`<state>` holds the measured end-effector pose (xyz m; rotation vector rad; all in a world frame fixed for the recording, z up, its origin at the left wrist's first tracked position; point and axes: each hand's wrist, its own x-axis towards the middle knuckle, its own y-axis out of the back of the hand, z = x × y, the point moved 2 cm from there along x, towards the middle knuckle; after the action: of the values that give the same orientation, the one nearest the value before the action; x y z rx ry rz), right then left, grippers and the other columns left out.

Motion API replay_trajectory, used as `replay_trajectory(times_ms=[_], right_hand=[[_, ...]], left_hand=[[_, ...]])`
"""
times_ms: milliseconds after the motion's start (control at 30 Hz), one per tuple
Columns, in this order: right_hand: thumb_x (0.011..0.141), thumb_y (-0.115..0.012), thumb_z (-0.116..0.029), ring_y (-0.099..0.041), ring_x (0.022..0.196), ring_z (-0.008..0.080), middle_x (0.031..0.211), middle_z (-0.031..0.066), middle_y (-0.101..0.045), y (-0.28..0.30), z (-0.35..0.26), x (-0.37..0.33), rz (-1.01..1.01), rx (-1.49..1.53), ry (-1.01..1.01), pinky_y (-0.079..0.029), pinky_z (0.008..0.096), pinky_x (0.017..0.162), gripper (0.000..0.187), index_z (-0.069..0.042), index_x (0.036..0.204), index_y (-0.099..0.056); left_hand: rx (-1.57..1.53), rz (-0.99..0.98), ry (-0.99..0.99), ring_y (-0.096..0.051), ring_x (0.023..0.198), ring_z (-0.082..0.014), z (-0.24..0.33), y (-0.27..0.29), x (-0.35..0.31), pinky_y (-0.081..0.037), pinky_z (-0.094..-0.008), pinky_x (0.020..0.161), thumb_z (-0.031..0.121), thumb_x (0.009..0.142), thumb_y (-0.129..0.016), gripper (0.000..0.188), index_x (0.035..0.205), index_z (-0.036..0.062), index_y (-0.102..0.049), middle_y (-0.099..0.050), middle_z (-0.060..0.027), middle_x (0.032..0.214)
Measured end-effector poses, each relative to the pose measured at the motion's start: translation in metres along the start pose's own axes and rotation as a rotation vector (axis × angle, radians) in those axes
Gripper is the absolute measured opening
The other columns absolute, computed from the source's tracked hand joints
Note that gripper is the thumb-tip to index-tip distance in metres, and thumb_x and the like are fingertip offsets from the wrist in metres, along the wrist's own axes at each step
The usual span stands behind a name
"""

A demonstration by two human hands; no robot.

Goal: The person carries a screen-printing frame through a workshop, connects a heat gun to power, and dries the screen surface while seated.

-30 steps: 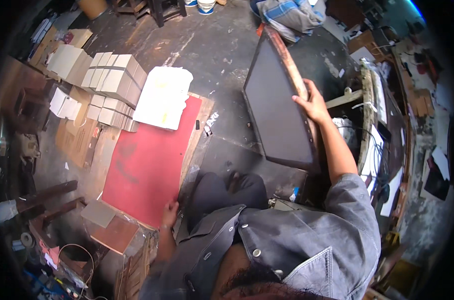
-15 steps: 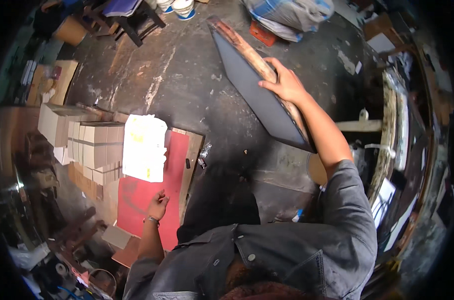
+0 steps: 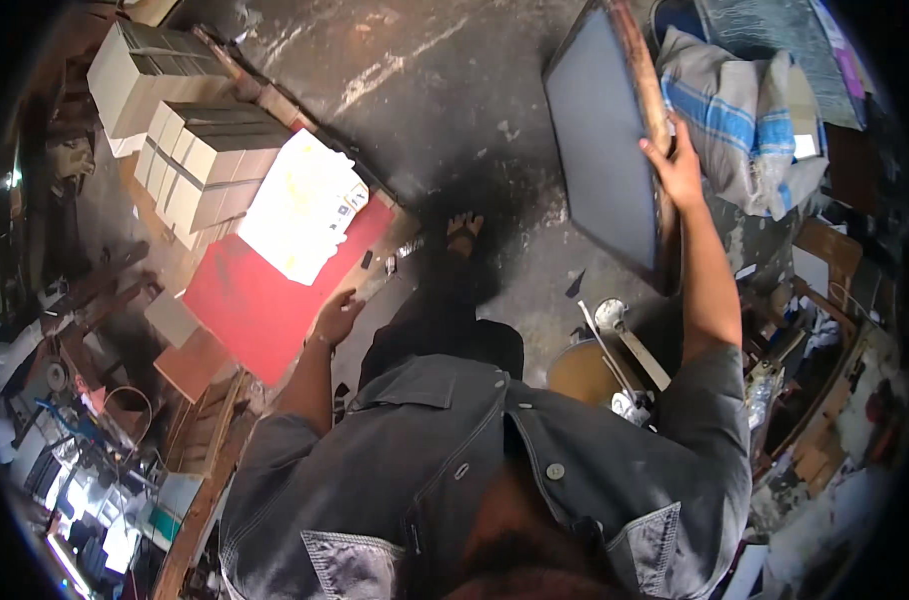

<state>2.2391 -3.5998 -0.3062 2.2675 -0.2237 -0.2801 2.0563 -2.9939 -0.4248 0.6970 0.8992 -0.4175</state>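
While our right hand (image 3: pixel 678 165) grips the framed screen (image 3: pixel 603 130) upright, our open left hand (image 3: pixel 337 318) hovers by the red board (image 3: pixel 265 300); setting down seems next.

1. One view only: a fisheye camera worn on the person's head looks steeply down over the grey shirt (image 3: pixel 475 470).
2. The concrete floor (image 3: pixel 445 90) lies far; straight edges bend toward the rim.
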Motion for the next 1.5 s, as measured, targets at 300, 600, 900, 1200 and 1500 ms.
replay_trajectory(times_ms=[300,600,900,1200,1500], right_hand=[[0.080,-0.067,-0.049,-0.055,0.114,0.0378,0.120,0.0197,-0.059,0.025,0.086,0.046,0.014,-0.110,-0.112,-0.042,0.0418,0.095,0.072,-0.027,0.140,-0.034],[0.074,-0.058,-0.069,-0.053,0.115,0.0355,0.126,0.0186,-0.053,0.065,0.129,0.071,0.195,-0.490,-0.256,-0.041,0.0441,0.097,0.091,-0.017,0.144,-0.033],[0.073,-0.060,-0.069,-0.038,0.131,0.0335,0.140,0.0192,-0.042,0.076,0.167,0.058,0.292,-0.535,-0.307,-0.023,0.0578,0.107,0.097,-0.010,0.144,-0.030],[0.080,-0.071,-0.020,-0.038,0.131,0.0345,0.141,0.0198,-0.040,-0.092,0.111,-0.122,0.207,0.074,-0.139,-0.030,0.0407,0.108,0.075,-0.002,0.142,-0.032],[0.085,-0.069,-0.027,-0.058,0.092,0.0246,0.117,0.0167,-0.058,-0.200,0.136,-0.351,-0.738,0.317,-0.685,-0.047,0.0350,0.080,0.074,-0.006,0.143,-0.030]], left_hand=[[-0.172,0.129,0.003,-0.056,0.113,-0.0260,-0.005,0.016,0.055,-0.044,-0.0351,0.095,0.028,0.091,-0.060,0.049,0.131,0.0019,-0.050,-0.059,-0.0202,0.121],[0.007,0.088,-0.052,-0.055,0.114,-0.0274,0.059,0.018,0.084,-0.043,-0.0355,0.095,0.029,0.090,-0.060,0.052,0.132,0.0019,-0.048,-0.057,-0.0214,0.123],[0.017,0.128,-0.050,-0.057,0.111,-0.0268,0.047,0.014,0.081,-0.045,-0.0354,0.092,0.029,0.089,-0.061,0.052,0.132,0.0028,-0.048,-0.058,-0.0211,0.121],[0.235,0.178,-0.148,-0.047,0.123,-0.0369,-0.029,0.004,0.113,-0.037,-0.0405,0.104,0.036,0.085,-0.062,0.061,0.129,-0.0033,-0.048,-0.051,-0.0238,0.130],[1.005,0.251,0.035,-0.018,0.141,-0.0299,0.109,0.039,0.183,-0.021,-0.0498,0.113,0.037,0.079,-0.066,0.073,0.142,0.0180,-0.035,-0.024,-0.0106,0.151]])
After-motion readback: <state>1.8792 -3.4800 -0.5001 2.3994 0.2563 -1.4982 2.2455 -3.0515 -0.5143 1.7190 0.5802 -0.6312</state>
